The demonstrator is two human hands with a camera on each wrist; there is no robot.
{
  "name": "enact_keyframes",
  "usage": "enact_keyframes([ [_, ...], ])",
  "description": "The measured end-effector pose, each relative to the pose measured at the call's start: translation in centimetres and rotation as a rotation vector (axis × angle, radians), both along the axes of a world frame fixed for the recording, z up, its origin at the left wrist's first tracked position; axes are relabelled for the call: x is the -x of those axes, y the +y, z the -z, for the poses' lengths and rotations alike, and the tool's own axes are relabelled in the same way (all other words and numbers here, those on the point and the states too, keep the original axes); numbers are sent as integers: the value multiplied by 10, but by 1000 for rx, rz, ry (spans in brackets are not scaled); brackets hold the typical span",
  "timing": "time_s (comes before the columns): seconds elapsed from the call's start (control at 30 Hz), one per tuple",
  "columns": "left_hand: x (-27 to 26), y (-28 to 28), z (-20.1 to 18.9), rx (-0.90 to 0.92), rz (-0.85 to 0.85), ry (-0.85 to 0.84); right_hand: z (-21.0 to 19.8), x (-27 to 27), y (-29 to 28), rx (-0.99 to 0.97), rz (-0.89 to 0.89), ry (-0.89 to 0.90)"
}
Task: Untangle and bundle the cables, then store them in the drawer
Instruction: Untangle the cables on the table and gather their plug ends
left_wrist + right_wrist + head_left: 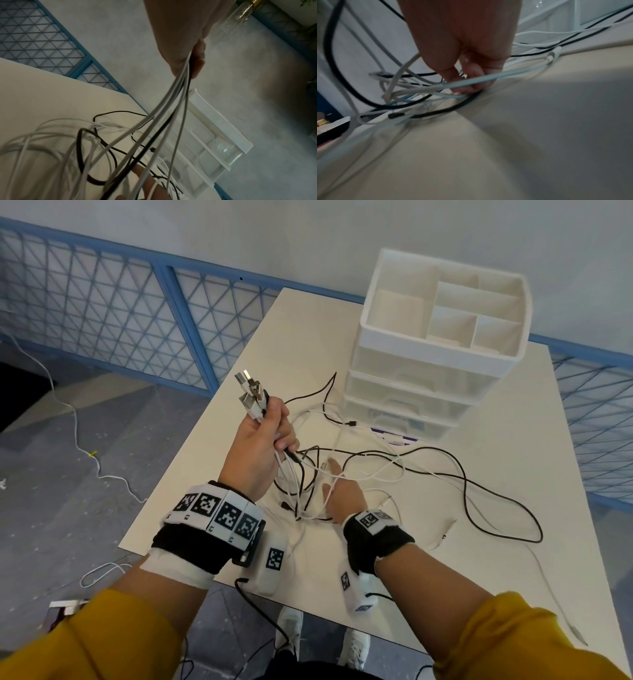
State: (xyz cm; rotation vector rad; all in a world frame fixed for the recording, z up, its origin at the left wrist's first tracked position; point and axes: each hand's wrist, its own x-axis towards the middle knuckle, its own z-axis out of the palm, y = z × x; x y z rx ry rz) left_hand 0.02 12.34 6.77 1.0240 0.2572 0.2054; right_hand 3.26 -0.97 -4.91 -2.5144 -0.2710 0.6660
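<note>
Left hand [262, 445] grips the gathered plug ends; right hand [344, 494], fingers hooked among the cables [428, 470], works the tangle on the desk [513, 440]. Bundling unfinished; drawer unit [421, 392] at far right remains shut

This looks like a lab or data-recording space, not a home. A plain table [496, 460] stands on a bare grey concrete floor [68, 508], hemmed in by blue-framed mesh fence panels [113, 306] against a blank white wall [274, 237]. A loose cable [77, 440] trails across the floor, and both wrists carry bands [219, 513] of printed tracking markers.
</note>
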Motion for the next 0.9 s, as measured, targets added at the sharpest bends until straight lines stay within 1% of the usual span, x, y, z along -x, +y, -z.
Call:
enact_keyframes([
  [0.07, 1, 4, -1, -9, -1, -2, -4, -6, 6, 82, -120, 12],
  [0.1, 1, 7, -2, -16, -1, -7, -5, -8, 7, 89, -122, 25],
  [0.17, 0, 14, -3, -32, 2, -11, -6, -10, 8, 63, -39, 31],
  [0.2, -1, 17, -4, -39, -1, -13, -5, -9, 8, 72, -29, 19],
  [0.27, -1, 24, -3, -57, -7, -22, -3, -8, 8, 126, -54, 41],
  [0.33, -1, 31, 0, -68, -19, -31, -3, -7, 3, 121, -75, 41],
  [0.37, -1, 34, 1, -70, -29, -33, -2, -8, -3, 59, -59, 53],
  [0.43, -2, 41, 4, -75, -46, -38, -6, -6, -23, -134, -16, 161],
  [0.5, -4, 46, 5, -84, -57, -40, -25, -5, -48, -223, -35, 240],
  [0.53, -5, 46, 4, -93, -57, -32, -38, -5, -61, -251, -67, 245],
  [0.57, -7, 44, 3, -112, -50, -21, -52, -7, -70, -273, -108, 203],
  [0.63, -12, 33, -1, -182, -1, -3, -89, -10, -80, -335, -159, 56],
  [0.73, -19, 4, -13, -324, 170, -22, -149, -12, -77, -445, -194, -129],
  [0.8, -23, -19, -27, -471, 295, -76, -181, -12, -70, -484, -247, -234],
  [0.83, -25, -31, -34, -529, 346, -108, -194, -11, -67, -498, -269, -267],
  [0.87, -26, -42, -42, -547, 384, -136, -203, -11, -65, -517, -283, -283],
  [0.9, -27, -51, -48, -523, 413, -148, -211, -11, -65, -544, -283, -295],
])
